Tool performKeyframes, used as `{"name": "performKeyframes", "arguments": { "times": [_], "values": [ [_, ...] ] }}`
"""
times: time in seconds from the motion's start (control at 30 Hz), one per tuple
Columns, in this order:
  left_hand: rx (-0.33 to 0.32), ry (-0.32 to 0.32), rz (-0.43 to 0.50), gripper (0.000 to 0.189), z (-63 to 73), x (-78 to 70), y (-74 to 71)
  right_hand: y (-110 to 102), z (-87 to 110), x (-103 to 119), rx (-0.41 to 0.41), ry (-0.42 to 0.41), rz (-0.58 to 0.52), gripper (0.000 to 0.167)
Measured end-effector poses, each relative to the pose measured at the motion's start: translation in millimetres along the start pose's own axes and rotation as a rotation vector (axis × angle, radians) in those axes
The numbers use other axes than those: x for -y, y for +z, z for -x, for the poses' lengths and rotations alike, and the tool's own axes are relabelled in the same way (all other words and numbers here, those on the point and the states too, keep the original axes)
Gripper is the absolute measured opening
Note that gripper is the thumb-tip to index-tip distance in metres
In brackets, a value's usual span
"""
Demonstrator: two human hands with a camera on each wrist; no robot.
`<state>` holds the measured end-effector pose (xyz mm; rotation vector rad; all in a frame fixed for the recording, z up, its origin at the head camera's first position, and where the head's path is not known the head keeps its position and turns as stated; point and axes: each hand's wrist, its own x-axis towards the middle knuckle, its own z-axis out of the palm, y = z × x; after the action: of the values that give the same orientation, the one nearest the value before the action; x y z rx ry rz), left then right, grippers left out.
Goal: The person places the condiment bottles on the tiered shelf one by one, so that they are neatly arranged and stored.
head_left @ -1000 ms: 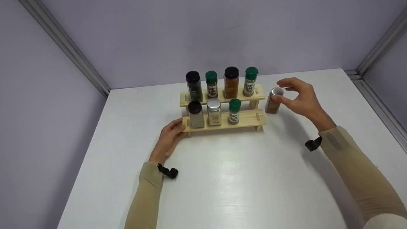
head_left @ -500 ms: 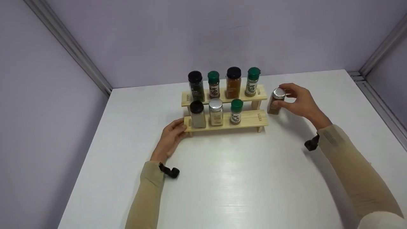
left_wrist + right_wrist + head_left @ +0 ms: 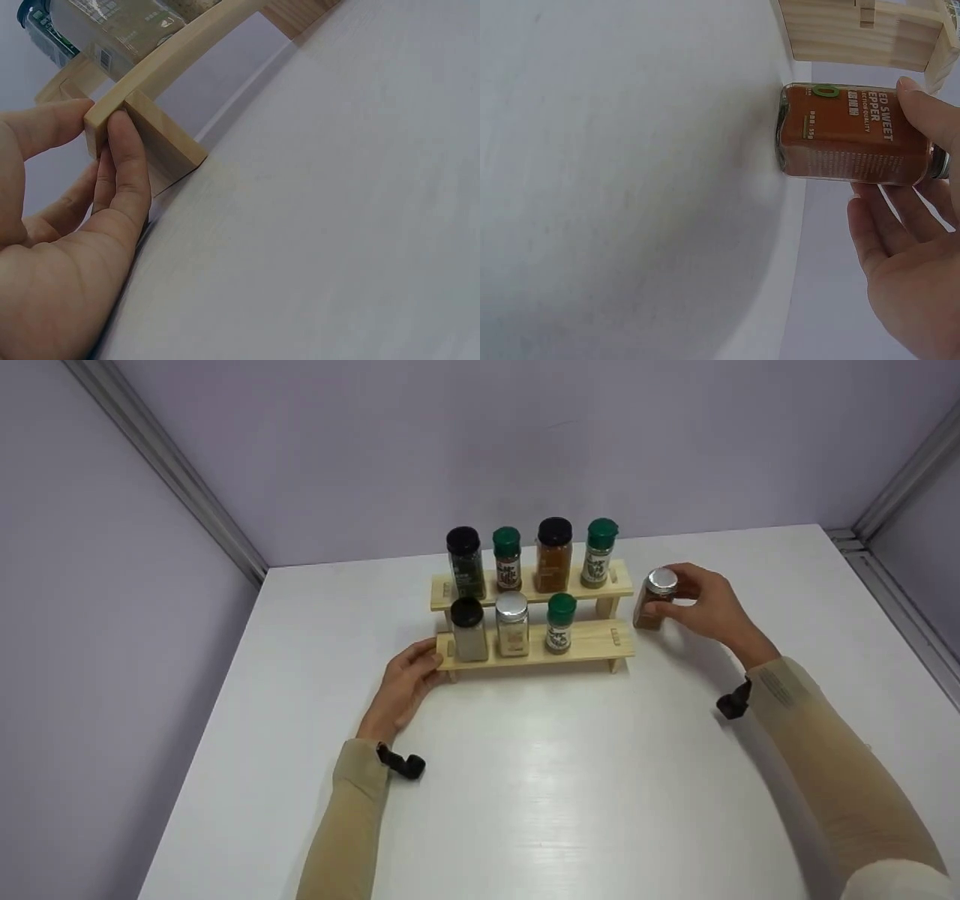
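A two-tier wooden spice rack (image 3: pixel 592 634) stands toward the back of the table. My left hand (image 3: pixel 405 682) pinches the left end of its lower shelf between thumb and fingers, seen closely in the left wrist view at the shelf end (image 3: pixel 112 112). Right of the rack, a spice jar with a silver lid and reddish-brown powder (image 3: pixel 649 611) stands upright. My right hand (image 3: pixel 709 604) grips it near the top, thumb in front and fingers behind. In the right wrist view its label on the jar (image 3: pixel 847 135) reads partly "SWEET PEPPER".
Several jars fill the upper shelf, among them a black-capped orange one (image 3: pixel 553 562) and a green-capped one (image 3: pixel 598 559). The lower shelf bears a black-capped jar (image 3: pixel 470 637), a silver-lidded jar (image 3: pixel 513 634) and a small green-capped jar (image 3: pixel 559 630). Walls enclose the white table (image 3: pixel 510 780).
My right hand's fingers have closed in around the silver-lidded red jar, lowering slightly. The left hand stays on the rack's end. The whole view shifts a little.
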<state>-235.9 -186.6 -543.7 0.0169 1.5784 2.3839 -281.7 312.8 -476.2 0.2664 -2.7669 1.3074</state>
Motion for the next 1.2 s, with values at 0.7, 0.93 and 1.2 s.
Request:
{"name": "performKeyframes", "arguments": {
  "times": [0.7,0.93,1.2],
  "values": [
    [-0.001,-0.002,0.018,0.044,-1.4,0.3,3.7,-10.9,6.2,15.5,-0.014,-0.040,-0.057,0.049],
    [-0.031,-0.011,0.015,0.046,-1.5,-1.0,3.2,-16.0,8.2,26.2,-0.028,-0.051,-0.037,0.051],
    [-0.027,-0.014,0.015,0.045,-0.9,-1.0,1.7,-18.2,13.5,29.9,-0.051,-0.084,-0.068,0.050]
  ]
}}
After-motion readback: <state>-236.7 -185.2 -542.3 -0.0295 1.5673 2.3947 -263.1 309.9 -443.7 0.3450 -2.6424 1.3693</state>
